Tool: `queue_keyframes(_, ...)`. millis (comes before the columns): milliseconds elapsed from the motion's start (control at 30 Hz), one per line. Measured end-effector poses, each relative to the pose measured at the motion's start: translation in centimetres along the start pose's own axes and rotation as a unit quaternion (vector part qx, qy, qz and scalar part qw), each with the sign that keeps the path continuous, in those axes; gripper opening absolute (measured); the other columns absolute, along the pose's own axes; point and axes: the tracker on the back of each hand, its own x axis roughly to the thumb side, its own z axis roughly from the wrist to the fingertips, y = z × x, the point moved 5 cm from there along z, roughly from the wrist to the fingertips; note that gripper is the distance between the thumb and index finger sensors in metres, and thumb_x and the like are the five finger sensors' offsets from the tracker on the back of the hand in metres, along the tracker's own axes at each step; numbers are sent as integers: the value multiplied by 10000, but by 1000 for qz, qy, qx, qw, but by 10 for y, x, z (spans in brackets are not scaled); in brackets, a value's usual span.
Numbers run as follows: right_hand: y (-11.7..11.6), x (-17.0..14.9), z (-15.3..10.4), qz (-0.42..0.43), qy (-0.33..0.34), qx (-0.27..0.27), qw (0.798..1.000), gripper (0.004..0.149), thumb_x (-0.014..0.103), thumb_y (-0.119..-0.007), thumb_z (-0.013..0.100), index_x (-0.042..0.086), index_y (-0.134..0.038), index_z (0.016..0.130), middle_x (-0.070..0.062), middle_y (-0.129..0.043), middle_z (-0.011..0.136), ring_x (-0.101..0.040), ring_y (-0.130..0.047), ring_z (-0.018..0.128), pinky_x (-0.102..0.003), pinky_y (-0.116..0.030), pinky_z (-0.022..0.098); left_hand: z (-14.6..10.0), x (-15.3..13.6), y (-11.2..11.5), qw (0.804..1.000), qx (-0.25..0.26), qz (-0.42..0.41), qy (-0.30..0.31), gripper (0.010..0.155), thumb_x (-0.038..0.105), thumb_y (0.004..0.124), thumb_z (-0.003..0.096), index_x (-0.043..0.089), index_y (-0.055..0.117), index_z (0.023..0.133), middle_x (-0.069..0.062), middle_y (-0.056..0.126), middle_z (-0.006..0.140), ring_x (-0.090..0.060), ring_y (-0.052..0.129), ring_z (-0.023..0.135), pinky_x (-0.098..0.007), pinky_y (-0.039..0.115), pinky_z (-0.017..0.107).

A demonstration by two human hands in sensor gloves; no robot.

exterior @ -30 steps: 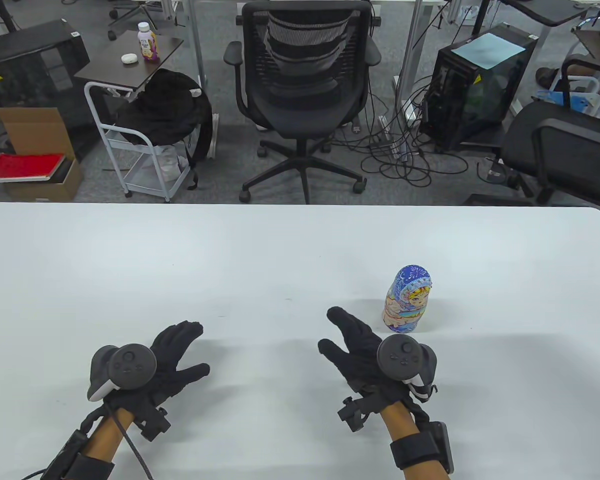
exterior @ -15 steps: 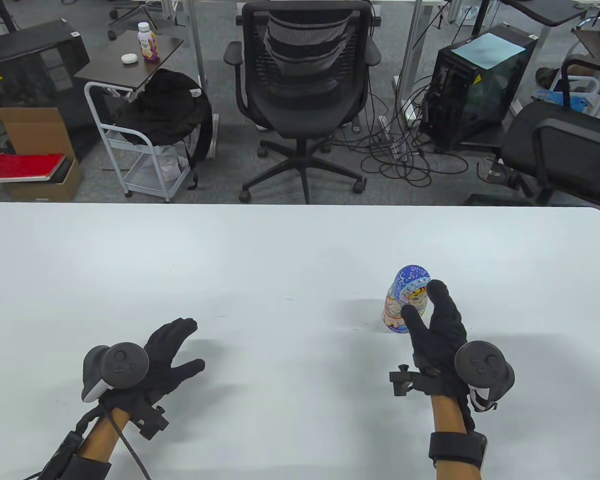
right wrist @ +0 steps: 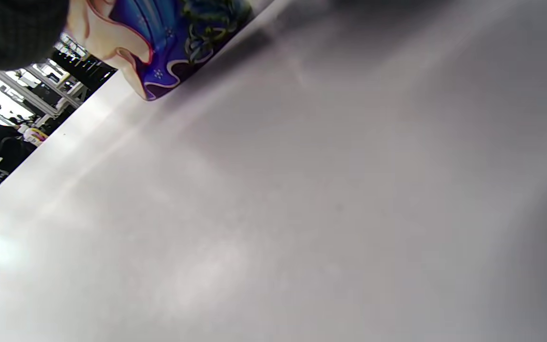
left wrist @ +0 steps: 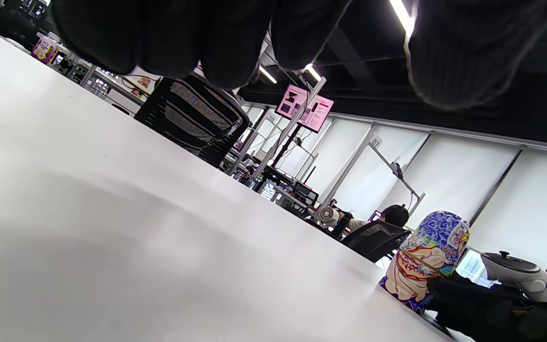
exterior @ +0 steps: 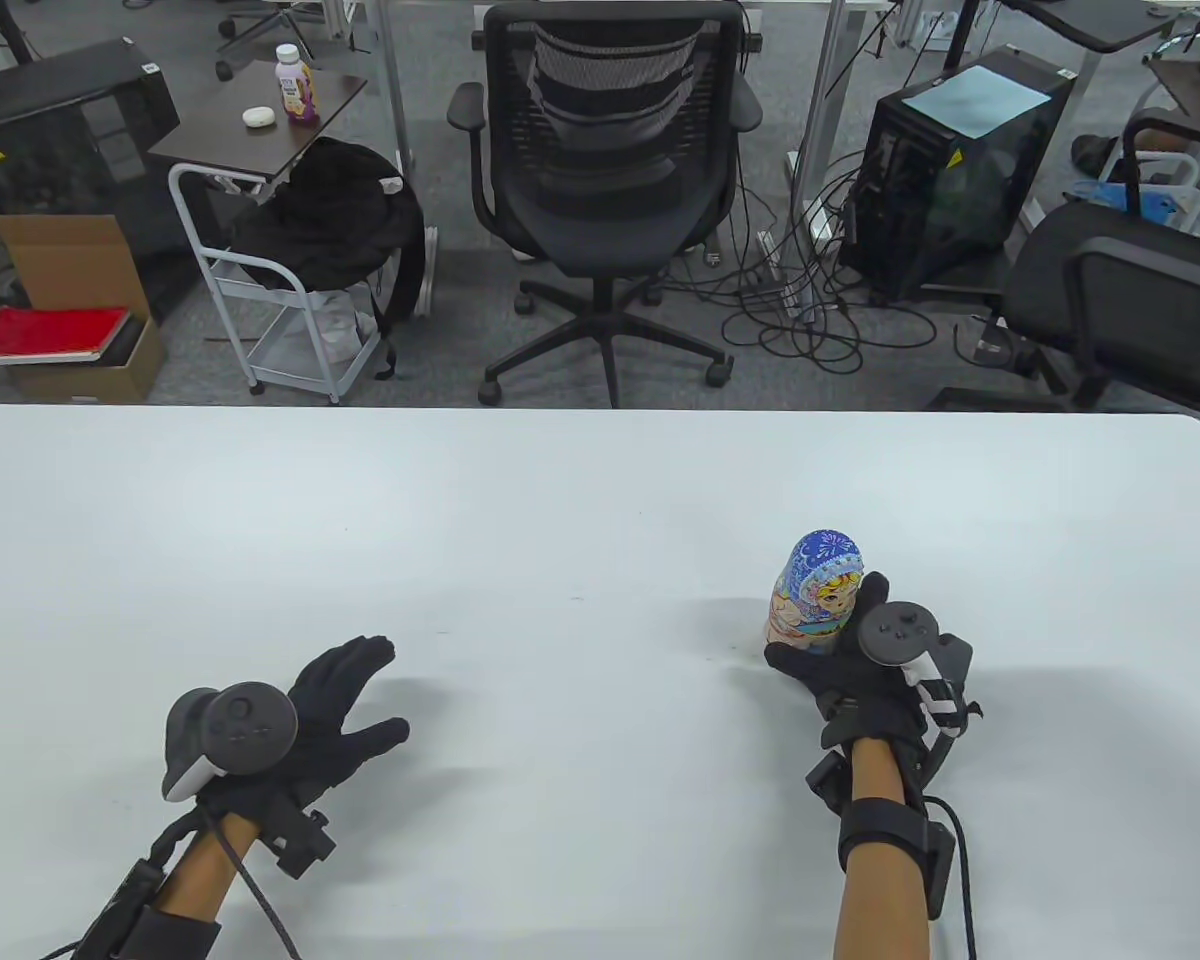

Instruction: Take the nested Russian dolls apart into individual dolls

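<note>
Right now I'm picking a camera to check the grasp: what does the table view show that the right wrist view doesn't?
Only the table view shows the whole upright doll, the right hand wrapped round its base, and the left hand apart, fingers spread. Only the right wrist view shows the doll's bottom edge meeting the table close up. Both show the doll standing on the table.

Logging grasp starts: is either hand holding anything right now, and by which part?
The right hand grips the doll around its lower body, near the base, while it stands closed on the table. The left hand holds nothing, fingers spread.
</note>
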Motion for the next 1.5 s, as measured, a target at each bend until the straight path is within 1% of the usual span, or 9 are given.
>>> queue_keyframes(267, 0, -1, 4, -6, -24, -14, 1000, 1251, 818, -691, 416, 395, 361, 946, 233, 47, 1274, -277, 20, 1208, -500, -83, 886, 7, 1, 5, 1000, -12, 13, 7, 844, 644, 708, 535, 149, 436, 1162, -285, 538, 1150, -589, 596, 990, -660, 638, 655)
queue_keyframes(467, -4, 14, 2, -28, -5, -41, 999, 1210, 804, -709, 452, 409, 305, 981, 236, -100, 1271, -152, -112, 1245, -467, -198, 932, 8, 2, 7, 1000, -12, 6, 6, 839, 639, 708, 536, 148, 441, 1161, -284, 540, 1149, -588, 600, 986, -656, 644, 653)
queue_keyframes(700, -25, 50, -10, -43, 101, -9, 994, 1225, 793, -758, 458, 378, 247, 1022, 178, -169, 1269, -87, -414, 1227, -393, -285, 954, 6, 9, 9, 1000, -6, -9, 13, 837, 637, 709, 538, 145, 444, 1160, -283, 545, 1147, -586, 605, 985, -654, 647, 652)
queue_keyframes(833, -40, 81, -31, 10, 193, 6, 981, 1220, 765, -797, 457, 376, 193, 1054, 149, -211, 1273, -121, -452, 1212, -417, -328, 949, 7, 22, 12, 999, -3, -21, 28, 837, 634, 714, 537, 144, 443, 1160, -282, 549, 1145, -584, 609, 983, -650, 650, 653)
queue_keyframes(1000, -65, 133, -69, 115, 321, -24, 940, 1207, 699, -888, 357, 325, -32, 1122, 55, -444, 1229, -218, -655, 1101, -454, -563, 852, 10, 48, 15, 997, 5, -47, 53, 849, 635, 720, 535, 140, 432, 1162, -281, 548, 1145, -580, 619, 982, -648, 656, 651)
queue_keyframes(1100, -88, 155, -87, 146, 361, 15, 921, 1205, 658, -925, 324, 300, -108, 1133, 10, -512, 1205, -269, -701, 1056, -475, -612, 807, 13, 65, 13, 995, 22, -70, 66, 891, 645, 730, 527, 125, 392, 1167, -287, 532, 1149, -580, 620, 982, -647, 658, 651)
queue_keyframes(1333, -132, 193, -130, 112, 424, 76, 896, 1205, 646, -935, 313, 282, -132, 1135, -17, -534, 1189, -294, -705, 1037, -546, -622, 771, 19, 95, 7, 978, 42, -189, 77, 1105, 696, 777, 480, 91, 160, 1170, -327, 393, 1172, -627, 509, 1006, -687, 603, 663)
queue_keyframes(1433, -140, 202, -142, 111, 441, 84, 887, 1227, 634, -942, 311, 287, -91, 1124, -41, -509, 1172, -428, -730, 1000, -586, -677, 730, 24, 101, 8, 971, 49, -224, 76, 1146, 698, 804, 468, 103, 115, 1165, -327, 359, 1175, -655, 437, 1010, -718, 580, 653)
queue_keyframes(1500, -146, 203, -145, 152, 438, 118, 878, 1230, 609, -945, 329, 302, -44, 1109, -88, -463, 1159, -502, -720, 981, -599, -717, 698, 27, 106, 10, 957, 49, -273, 79, 1102, 672, 839, 470, 120, 199, 1178, -313, 413, 1172, -654, 466, 1006, -718, 596, 647)
